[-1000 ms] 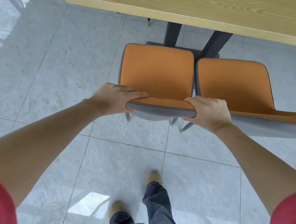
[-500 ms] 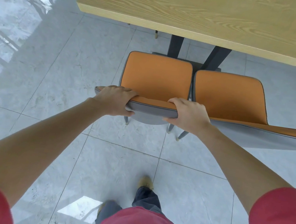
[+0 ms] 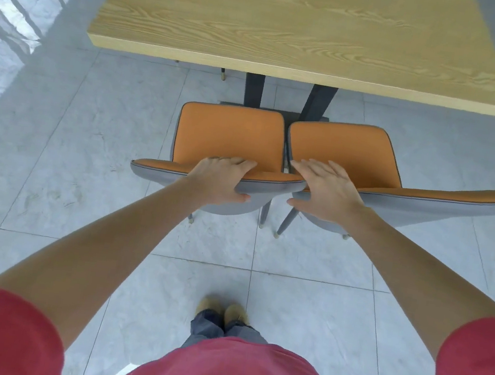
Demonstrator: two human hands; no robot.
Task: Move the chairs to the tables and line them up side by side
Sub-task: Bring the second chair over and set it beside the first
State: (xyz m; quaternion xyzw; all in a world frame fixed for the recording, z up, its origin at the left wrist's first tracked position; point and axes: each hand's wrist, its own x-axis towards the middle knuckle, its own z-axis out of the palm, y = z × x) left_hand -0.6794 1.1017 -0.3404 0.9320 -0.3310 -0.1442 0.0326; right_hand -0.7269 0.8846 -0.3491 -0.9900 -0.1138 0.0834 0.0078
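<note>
Grey tile floor (image 3: 54, 162) fills the left of the view, streaked with window glare, and nothing stands on it there. Moving rightward, the left chair (image 3: 231, 135) sits with its orange seat pointing away from the person toward the wooden table (image 3: 291, 35), its front edge short of the table's near edge rather than tucked under. The left hand (image 3: 220, 177) is wrapped over the top of this chair's backrest, fingers curled onto the orange inner face and thumb pressed against the grey outer shell, so it grips the backrest. Just beside it, across a narrow gap, the right chair (image 3: 345, 150) stands parallel, its seat front level with its neighbour's; its backrest stretches off toward the right edge of the frame. The right hand (image 3: 324, 191) lies spread and flat, fingers extended over the near left end of that backrest where the two backs nearly meet; it looks open, and whether it presses on the chair or only hovers over it cannot be told. Both chairs lie straight ahead of the person, backrests running left to right across the reach, each hand close to its own chair. The pair already appears lined up side by side, so any remaining move would likely be a straight push forward, toward the table's dark legs (image 3: 254, 90).
</note>
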